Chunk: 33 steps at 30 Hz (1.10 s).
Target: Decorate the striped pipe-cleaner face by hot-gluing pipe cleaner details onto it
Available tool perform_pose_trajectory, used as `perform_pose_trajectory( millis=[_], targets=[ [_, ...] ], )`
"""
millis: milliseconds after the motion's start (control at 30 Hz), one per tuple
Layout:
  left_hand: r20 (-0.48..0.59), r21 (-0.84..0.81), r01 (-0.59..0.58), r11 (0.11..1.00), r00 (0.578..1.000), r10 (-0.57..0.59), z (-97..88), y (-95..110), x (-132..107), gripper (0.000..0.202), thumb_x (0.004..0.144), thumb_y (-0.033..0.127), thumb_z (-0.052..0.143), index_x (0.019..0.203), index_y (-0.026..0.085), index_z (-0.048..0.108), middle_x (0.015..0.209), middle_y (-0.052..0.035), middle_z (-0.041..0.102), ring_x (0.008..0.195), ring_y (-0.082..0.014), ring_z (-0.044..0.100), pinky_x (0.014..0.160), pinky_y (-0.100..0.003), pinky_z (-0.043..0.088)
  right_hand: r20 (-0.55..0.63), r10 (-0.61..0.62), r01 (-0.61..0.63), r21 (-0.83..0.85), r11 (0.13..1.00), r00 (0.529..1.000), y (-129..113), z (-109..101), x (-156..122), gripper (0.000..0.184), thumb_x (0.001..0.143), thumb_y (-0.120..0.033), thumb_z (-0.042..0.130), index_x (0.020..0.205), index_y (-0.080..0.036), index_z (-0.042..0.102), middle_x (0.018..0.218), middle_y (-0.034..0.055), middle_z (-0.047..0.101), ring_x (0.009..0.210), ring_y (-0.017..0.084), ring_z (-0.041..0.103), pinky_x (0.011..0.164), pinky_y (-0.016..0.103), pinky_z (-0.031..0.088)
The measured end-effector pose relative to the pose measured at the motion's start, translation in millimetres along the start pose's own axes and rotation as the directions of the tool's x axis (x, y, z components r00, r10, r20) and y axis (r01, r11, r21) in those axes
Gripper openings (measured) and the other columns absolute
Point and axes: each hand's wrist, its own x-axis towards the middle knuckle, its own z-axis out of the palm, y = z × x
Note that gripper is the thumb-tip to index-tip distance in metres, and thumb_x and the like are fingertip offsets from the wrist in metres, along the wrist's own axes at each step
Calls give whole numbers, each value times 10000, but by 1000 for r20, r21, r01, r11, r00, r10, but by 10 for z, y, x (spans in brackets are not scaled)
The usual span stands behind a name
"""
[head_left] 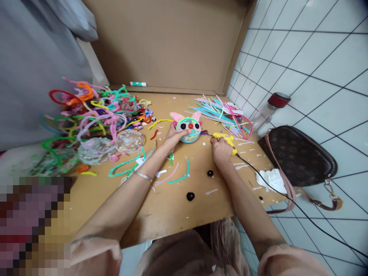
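My left hand [176, 137] is closed on a round craft animal face [188, 134] with pink ears, black eyes and a red nose, its thumb across the lower front. To its right, my right hand [221, 150] grips a yellow glue gun [223, 136]. The gun's nozzle points left at the face, beside a small purple tuft [204, 132]. A black cord [267, 186] runs from the gun to the lower right. Two black pieces [190, 196] lie nearer the table's front edge. Between my forearms are cut teal and pink pipe cleaners [181, 178].
A tangled heap of coloured pipe cleaners [97, 111] covers the left side. Straight pipe cleaners [215, 111] lie at the back right. A bottle with a red lid [266, 111], a brown handbag [299, 155] and white paper [270, 179] are on the right. A glue stick [138, 84] lies behind.
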Motion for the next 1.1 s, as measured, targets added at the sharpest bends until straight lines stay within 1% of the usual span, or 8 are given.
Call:
perform_pose_trajectory(
  millis=[233, 367, 433, 533, 667, 733, 900, 1100],
  targets=[
    [70, -24, 28, 999, 997, -26, 28, 101, -72, 677, 461, 352, 891, 1048, 218, 582, 1109, -95, 728, 1190, -352, 656, 1060, -486, 528, -97, -15, 25, 94, 995, 995, 144, -14, -4, 311, 1039, -244, 416, 1180, -200, 689, 1146, 140, 648, 977, 241, 576, 776, 328, 406],
    [21, 7, 29, 1000, 999, -29, 19, 94, -58, 680, 462, 327, 893, 1055, 231, 576, 1079, -71, 720, 1172, -338, 652, 1044, -487, 530, -218, -55, 108, 239, 965, 974, 177, 25, -5, 255, 1003, -219, 420, 1043, -187, 670, 1071, 128, 649, 973, 243, 563, 832, 341, 417],
    [-12, 17, 27, 999, 1000, -27, 10, 66, -35, 690, 462, 306, 889, 1067, 242, 564, 1057, -57, 715, 1173, -333, 646, 1043, -490, 525, -305, -63, 182, 379, 907, 950, 185, 22, -8, 215, 979, -227, 420, 969, -199, 633, 1054, 123, 655, 968, 240, 577, 840, 347, 436],
    [-2, 15, 24, 1000, 1000, -24, 1, 32, -11, 673, 473, 310, 886, 1056, 243, 557, 1050, -65, 708, 1164, -331, 641, 1036, -484, 518, -365, -4, 247, 622, 743, 931, 182, -29, -32, 199, 978, -314, 425, 935, -220, 594, 908, 71, 670, 855, 214, 607, 805, 344, 470],
    [-13, 10, 22, 1000, 1000, -22, -2, 17, -11, 661, 477, 321, 882, 1041, 233, 548, 1061, -67, 698, 1118, -313, 648, 1031, -465, 511, -315, 107, 238, 862, 447, 943, 136, -123, -84, 309, 968, -499, 468, 986, -219, 599, 641, -37, 594, 623, 165, 578, 717, 320, 497],
    [-20, -3, 14, 1000, 1000, -14, -2, 17, -15, 670, 480, 314, 880, 1054, 234, 544, 1061, -54, 700, 1109, -299, 653, 1034, -455, 510, -322, 151, 255, 903, 346, 935, 106, -155, -99, 325, 940, -538, 514, 986, -226, 595, 653, -39, 616, 634, 157, 612, 724, 316, 519],
    [-3, 7, 23, 1000, 1000, -23, 16, 36, -21, 682, 462, 325, 880, 1045, 229, 540, 1066, -63, 695, 1128, -309, 649, 1034, -475, 515, -306, 196, 270, 944, 190, 932, 78, -172, -83, 278, 848, -500, 605, 953, -246, 564, 943, 30, 728, 796, 168, 715, 835, 358, 564],
    [-1, 2, 26, 1000, 1000, -26, 20, 47, -35, 665, 466, 325, 862, 1038, 236, 534, 1074, -65, 689, 1121, -308, 639, 1027, -470, 512, -176, 161, 202, 965, -167, 971, 111, -117, -3, 246, 756, -398, 690, 796, -252, 496, 842, 9, 704, 937, 220, 742, 900, 413, 584]
  ],
)
